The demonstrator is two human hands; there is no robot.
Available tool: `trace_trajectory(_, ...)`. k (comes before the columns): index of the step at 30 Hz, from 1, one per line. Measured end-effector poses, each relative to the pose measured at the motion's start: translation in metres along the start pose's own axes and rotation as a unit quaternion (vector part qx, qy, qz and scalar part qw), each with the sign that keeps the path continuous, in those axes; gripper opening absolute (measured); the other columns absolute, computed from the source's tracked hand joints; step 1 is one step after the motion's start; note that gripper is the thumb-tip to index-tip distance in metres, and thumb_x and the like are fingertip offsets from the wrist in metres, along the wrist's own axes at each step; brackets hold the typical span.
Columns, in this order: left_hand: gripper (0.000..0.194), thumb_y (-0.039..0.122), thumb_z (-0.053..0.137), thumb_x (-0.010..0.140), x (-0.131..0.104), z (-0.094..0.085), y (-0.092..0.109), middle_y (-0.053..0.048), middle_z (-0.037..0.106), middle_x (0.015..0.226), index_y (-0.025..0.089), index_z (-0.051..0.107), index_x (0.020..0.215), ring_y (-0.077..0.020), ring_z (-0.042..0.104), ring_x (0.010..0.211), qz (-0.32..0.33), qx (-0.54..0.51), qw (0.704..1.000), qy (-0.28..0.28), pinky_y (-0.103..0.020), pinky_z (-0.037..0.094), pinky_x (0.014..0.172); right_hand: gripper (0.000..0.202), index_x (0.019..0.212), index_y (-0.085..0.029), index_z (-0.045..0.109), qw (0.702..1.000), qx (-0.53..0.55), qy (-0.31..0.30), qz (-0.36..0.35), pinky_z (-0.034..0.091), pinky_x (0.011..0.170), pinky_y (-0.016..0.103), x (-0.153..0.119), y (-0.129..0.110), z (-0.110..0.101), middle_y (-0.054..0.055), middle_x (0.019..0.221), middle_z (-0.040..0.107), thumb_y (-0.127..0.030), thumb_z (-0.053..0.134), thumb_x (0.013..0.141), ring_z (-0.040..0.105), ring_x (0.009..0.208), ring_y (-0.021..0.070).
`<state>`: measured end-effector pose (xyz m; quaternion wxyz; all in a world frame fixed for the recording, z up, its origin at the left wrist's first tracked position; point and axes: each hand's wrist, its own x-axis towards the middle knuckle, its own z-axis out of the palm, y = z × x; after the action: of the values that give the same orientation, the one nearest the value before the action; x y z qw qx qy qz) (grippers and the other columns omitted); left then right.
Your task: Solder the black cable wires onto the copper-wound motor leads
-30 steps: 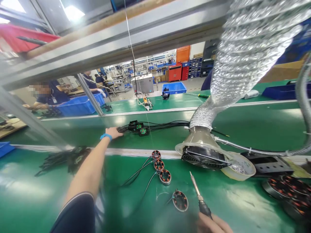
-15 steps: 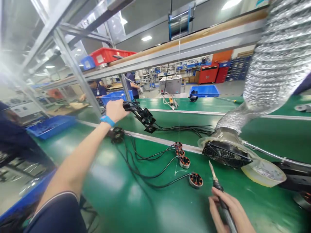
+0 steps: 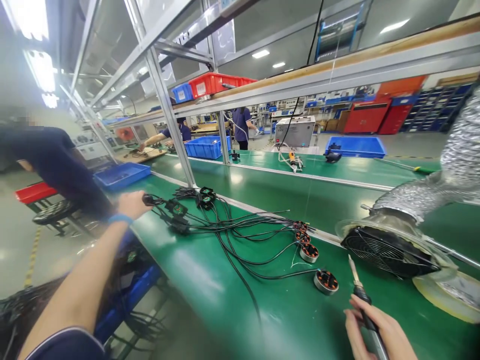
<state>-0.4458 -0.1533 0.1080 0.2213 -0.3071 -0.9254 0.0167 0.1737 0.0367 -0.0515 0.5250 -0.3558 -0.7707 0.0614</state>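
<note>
My left hand [image 3: 133,204] is closed around a bundle of black cables [image 3: 153,201] with small black square parts [image 3: 176,209] hanging from it, over the left edge of the green bench. Beside it, another black part [image 3: 206,196] lies by the rail with its wires. In my right hand [image 3: 375,327] is a soldering iron [image 3: 362,292], gripped by its handle, tip pointing up and away. Left of the iron sits a round motor [image 3: 326,281] with orange windings and a black cable. A second motor [image 3: 309,253] and further ones stand behind it in a row.
A black-grilled fume fan [image 3: 390,250] with a silver duct [image 3: 416,195] stands at the right. Blue bins [image 3: 122,176] and a red bin [image 3: 221,84] sit on the bench and shelf. A co-worker [image 3: 56,160] is at the left; metal posts [image 3: 170,117] rise behind the bench.
My left hand has moved left and down with the cable bundle, toward the bench's near-left edge. The view has turned left. The soldering iron stays in my right hand.
</note>
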Motion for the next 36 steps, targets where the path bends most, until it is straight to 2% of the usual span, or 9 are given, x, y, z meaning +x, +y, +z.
trace_trajectory(5,0.042,0.048,0.072,0.064,0.009,0.04,0.005,-0.027,0.068,0.11,0.012,0.066,0.087,-0.0489,0.055,0.116,-0.062,-0.028,0.997,-0.047,-0.065,0.037,0.097,0.028,0.113,-0.017,0.061,1.0,-0.03,-0.003,-0.004,0.053,0.078,0.034,0.0,-0.005,0.001,0.008,0.098,0.066,-0.033,0.056,0.091,0.068,0.078,0.0214)
trace_trajectory(9,0.032,0.041,0.069,0.066,0.036,0.035,0.052,-0.028,0.065,0.111,0.013,0.069,0.083,-0.057,0.043,0.126,-0.005,-0.087,0.995,-0.045,-0.079,0.024,0.096,0.026,0.115,-0.02,0.061,0.999,-0.046,0.006,0.003,0.054,0.077,0.032,-0.001,-0.005,0.001,0.007,0.101,0.067,-0.031,0.056,0.092,0.068,0.08,0.0199)
trace_trajectory(12,0.04,0.041,0.063,0.075,0.04,0.026,0.135,-0.023,0.06,0.128,0.015,0.071,0.104,-0.0478,0.043,0.131,0.142,-0.151,0.977,-0.042,-0.068,0.025,0.109,0.025,0.118,-0.021,0.061,0.999,-0.047,0.011,0.005,0.054,0.078,0.029,-0.003,-0.003,0.003,0.006,0.102,0.066,-0.027,0.056,0.093,0.068,0.083,0.0181)
trace_trajectory(16,0.053,0.059,0.06,0.082,-0.007,0.032,0.277,-0.009,0.062,0.132,0.026,0.067,0.123,-0.0284,0.055,0.124,0.35,-0.237,0.9,-0.103,-0.036,0.04,0.11,0.027,0.12,-0.021,0.06,0.999,-0.04,0.01,0.011,0.055,0.081,0.029,-0.006,-0.001,0.004,0.007,0.106,0.066,-0.022,0.056,0.093,0.069,0.088,0.0179)
trace_trajectory(19,0.064,0.065,0.065,0.077,-0.053,0.042,0.356,-0.016,0.064,0.127,0.02,0.066,0.122,-0.0312,0.058,0.12,0.39,-0.265,0.872,-0.134,-0.036,0.045,0.103,0.027,0.12,-0.021,0.059,0.999,-0.034,0.019,0.018,0.056,0.082,0.03,-0.007,-0.003,0.002,0.007,0.106,0.065,-0.018,0.056,0.093,0.069,0.09,0.0185)
trace_trajectory(21,0.053,0.058,0.062,0.084,-0.072,0.047,0.385,-0.019,0.066,0.121,0.017,0.066,0.117,-0.0323,0.061,0.117,0.377,-0.275,0.872,-0.145,-0.038,0.046,0.099,0.028,0.12,-0.021,0.059,0.999,-0.031,0.024,0.02,0.056,0.082,0.03,-0.008,-0.004,0.0,0.007,0.106,0.065,-0.016,0.055,0.093,0.069,0.09,0.0185)
trace_trajectory(24,0.03,0.041,0.055,0.093,-0.08,0.047,0.399,-0.019,0.071,0.106,0.015,0.065,0.106,-0.0301,0.068,0.104,0.344,-0.284,0.881,-0.157,-0.038,0.05,0.091,0.031,0.122,-0.021,0.057,0.999,-0.02,0.021,0.018,0.056,0.084,0.03,-0.008,-0.005,-0.003,0.008,0.107,0.064,-0.012,0.053,0.093,0.068,0.093,0.0184)
trace_trajectory(29,0.018,0.03,0.049,0.094,-0.07,0.024,0.385,-0.018,0.071,0.083,0.015,0.058,0.09,-0.0304,0.072,0.086,0.262,-0.319,0.901,-0.135,-0.039,0.052,0.079,0.034,0.126,-0.021,0.054,0.999,0.025,0.003,0.031,0.054,0.087,0.032,-0.01,-0.005,-0.004,0.009,0.108,0.061,-0.009,0.051,0.094,0.065,0.096,0.0181)
trace_trajectory(36,0.027,0.036,0.02,0.102,-0.082,-0.053,0.299,-0.005,0.063,0.085,0.02,0.042,0.101,-0.0144,0.066,0.073,0.194,-0.464,0.864,-0.01,-0.026,0.053,0.07,0.031,0.122,-0.021,0.057,0.996,0.075,0.028,0.039,0.054,0.083,0.032,-0.01,-0.007,-0.007,0.009,0.103,0.062,-0.009,0.051,0.094,0.064,0.092,0.0185)
